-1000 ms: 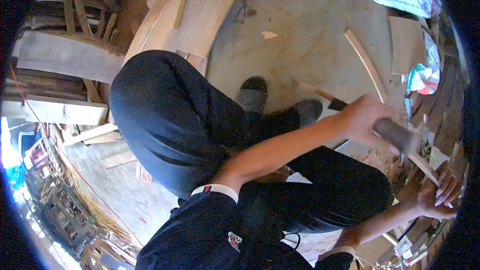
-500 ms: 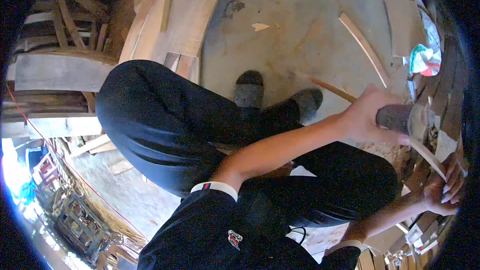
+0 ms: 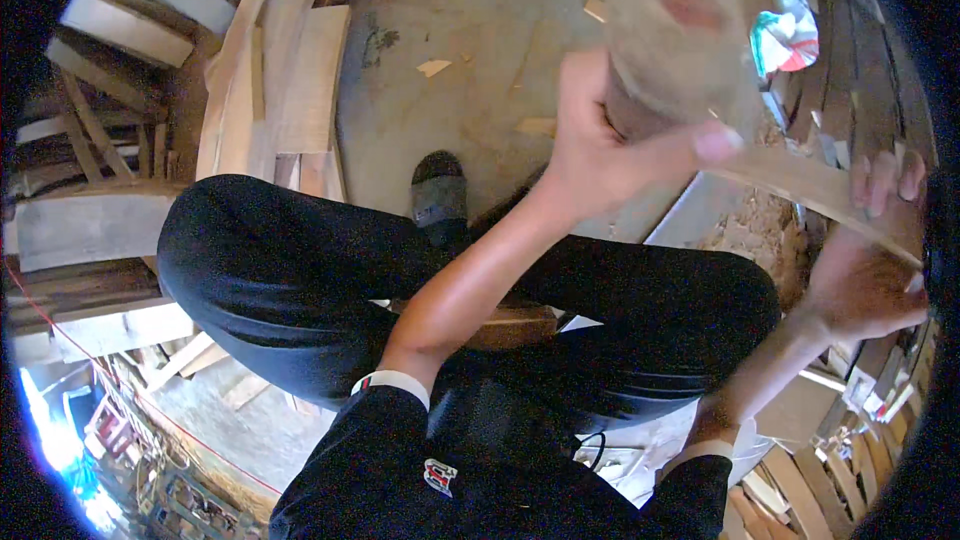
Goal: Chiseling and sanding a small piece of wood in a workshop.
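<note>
My left hand (image 3: 600, 155) is closed around a stout cylindrical block (image 3: 665, 55), whose dusty beige round end bears a reddish patch and faces up. Motion blurs the block; its exact kind cannot be made out. A long thin wooden strip (image 3: 800, 178) runs from beside my left thumb out to the right. At its outer end my right hand (image 3: 865, 275) grips it, thumb below and blurred fingers above. Behind the block and left hand, the strip's other part is hidden. Both hands are above and beyond my right knee.
Wide planks (image 3: 310, 80) lie on the concrete floor (image 3: 460, 15) at the left. Stacked timber (image 3: 95, 230) fills the far left. Wood shavings (image 3: 750, 220) lie beyond my right knee, near a colourful sack (image 3: 785, 40). Several offcuts (image 3: 800, 480) stand at the lower right.
My left hand has risen up and to the left with the block, whose round end now shows larger. The strip now shows its broad face. My right hand has moved up; the view has shifted.
</note>
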The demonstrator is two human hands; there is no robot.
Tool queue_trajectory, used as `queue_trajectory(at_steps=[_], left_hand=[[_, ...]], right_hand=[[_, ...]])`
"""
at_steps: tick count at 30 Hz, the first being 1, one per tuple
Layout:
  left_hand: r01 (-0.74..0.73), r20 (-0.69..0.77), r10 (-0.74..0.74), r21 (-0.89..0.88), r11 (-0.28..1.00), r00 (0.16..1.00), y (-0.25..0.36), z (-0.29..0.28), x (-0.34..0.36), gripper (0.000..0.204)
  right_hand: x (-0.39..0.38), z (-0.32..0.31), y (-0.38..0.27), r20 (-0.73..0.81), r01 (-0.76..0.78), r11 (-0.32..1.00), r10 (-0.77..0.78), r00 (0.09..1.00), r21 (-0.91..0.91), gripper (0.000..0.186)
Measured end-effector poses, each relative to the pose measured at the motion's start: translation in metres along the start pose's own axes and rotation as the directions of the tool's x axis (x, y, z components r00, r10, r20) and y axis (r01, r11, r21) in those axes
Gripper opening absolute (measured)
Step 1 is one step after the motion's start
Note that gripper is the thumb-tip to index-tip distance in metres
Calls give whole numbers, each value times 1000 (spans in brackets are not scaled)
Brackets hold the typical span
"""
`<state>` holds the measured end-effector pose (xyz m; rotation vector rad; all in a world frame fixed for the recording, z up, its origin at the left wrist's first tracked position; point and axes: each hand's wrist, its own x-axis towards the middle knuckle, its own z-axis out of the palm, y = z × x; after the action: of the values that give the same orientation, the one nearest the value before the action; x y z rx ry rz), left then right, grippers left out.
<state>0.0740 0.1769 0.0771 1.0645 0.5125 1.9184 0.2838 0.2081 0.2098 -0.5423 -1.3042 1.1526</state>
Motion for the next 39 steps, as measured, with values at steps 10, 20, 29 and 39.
queue_trajectory(at_steps=[10,20,29,39], left_hand=[[-25,21,28,-146,989,999,16,5,13,44],[51,-95,-72,-214,975,993,27,25,3,48],[-270,111,305,-257,928,946,106,11,7,59],[-269,204,252,61,961,946,194,12,32,43]], right_hand=[[-9,18,3,379,-43,986,-20,925,158,59],[-10,11,7,93,108,974,-90,992,-201,54],[-12,23,12,322,101,995,-88,943,-24,60],[10,69,27,580,-85,996,77,811,-13,70]])
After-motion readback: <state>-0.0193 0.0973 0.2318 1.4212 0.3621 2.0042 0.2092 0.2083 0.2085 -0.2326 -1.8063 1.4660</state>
